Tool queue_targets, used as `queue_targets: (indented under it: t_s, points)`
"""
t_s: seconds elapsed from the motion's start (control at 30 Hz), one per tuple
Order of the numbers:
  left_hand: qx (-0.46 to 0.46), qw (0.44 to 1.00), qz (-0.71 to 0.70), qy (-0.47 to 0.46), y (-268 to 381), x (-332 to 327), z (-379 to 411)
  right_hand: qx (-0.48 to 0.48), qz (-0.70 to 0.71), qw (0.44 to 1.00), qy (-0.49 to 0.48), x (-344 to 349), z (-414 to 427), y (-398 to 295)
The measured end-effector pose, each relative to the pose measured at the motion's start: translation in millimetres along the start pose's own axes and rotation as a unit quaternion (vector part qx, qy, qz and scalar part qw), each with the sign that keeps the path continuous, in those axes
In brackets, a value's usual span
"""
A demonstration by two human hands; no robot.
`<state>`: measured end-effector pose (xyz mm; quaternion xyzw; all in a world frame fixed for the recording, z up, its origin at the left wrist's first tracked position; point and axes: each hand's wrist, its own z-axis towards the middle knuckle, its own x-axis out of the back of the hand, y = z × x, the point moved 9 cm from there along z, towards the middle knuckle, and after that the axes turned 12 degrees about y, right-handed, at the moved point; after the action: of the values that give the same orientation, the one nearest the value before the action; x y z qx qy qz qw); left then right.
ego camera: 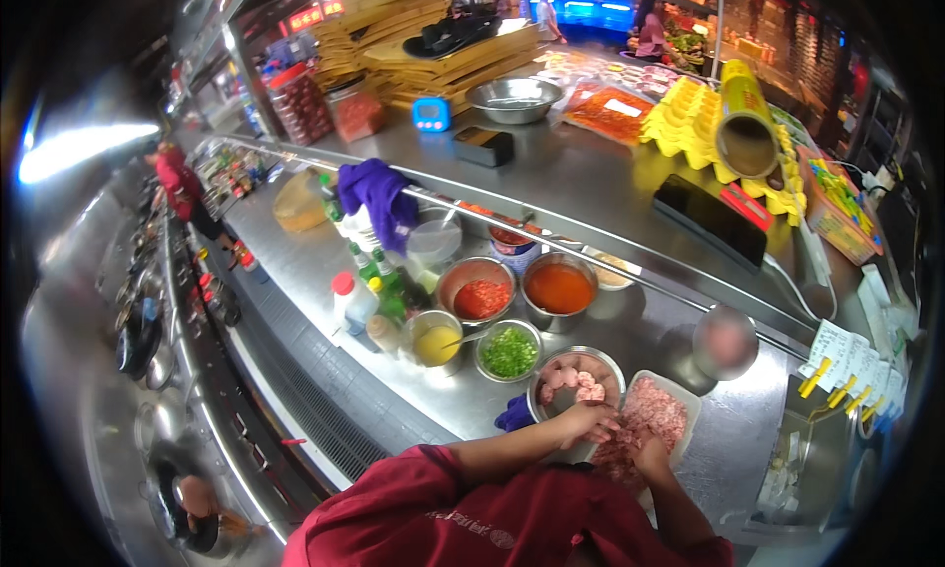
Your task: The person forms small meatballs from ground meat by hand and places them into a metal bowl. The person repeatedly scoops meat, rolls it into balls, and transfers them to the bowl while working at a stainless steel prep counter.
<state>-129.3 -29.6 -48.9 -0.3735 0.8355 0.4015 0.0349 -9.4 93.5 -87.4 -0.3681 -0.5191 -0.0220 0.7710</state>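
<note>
A white rectangular tub (692,403) of raw minced meat (653,412) stands directly before me. My left hand (588,425) is over the tub's left side, palm turned toward the meat, fingers spread and partly bent. My right hand (647,449) reaches into the mince, its fingertips hidden; whether it grips any is unclear. Touching or close to my left wrist is a steel bowl (615,368) with pale round meat pieces (568,379) along its far side. Beyond it sit a bowl of chopped green onion (509,351) and a container of yellow liquid (437,345) with a spoon.
Steel bowls of chopped red chili (481,299) and red sauce (559,288) stand farther back, near several bottles (391,294). A metal rail (627,272) borders the raised shelf. Paper slips (849,360) hang at right above a sink (794,456). A co-worker (179,183) stands far left.
</note>
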Motion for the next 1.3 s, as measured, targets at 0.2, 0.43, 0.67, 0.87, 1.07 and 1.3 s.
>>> queue_targets:
  t_s: [0.2,0.43,0.67,0.87,1.07,1.3]
  points:
    - [0.003,1.0,-0.012,-0.022,-3.9,-17.4,10.1,-0.099,0.116,0.983,0.103,32.7,-17.1,5.3]
    - [0.05,0.997,0.02,-0.059,-27.7,-50.3,13.1,-0.144,0.015,0.988,0.048,12.7,-8.2,10.0]
    - [0.015,0.998,0.037,-0.041,-38.8,-42.5,8.7,-0.077,-0.106,0.983,-0.128,-67.0,11.6,38.9]
    - [0.036,0.999,0.041,-0.001,-49.9,-44.8,6.1,-0.192,-0.098,0.973,-0.084,-40.9,22.2,37.6]
    - [0.006,1.0,0.018,0.0,-44.7,-48.8,13.7,-0.181,0.078,0.98,0.027,11.3,9.4,39.4]
    - [0.084,0.985,-0.111,-0.102,-58.9,-78.4,32.3,-0.105,0.289,0.928,0.212,63.8,-35.2,-6.2]
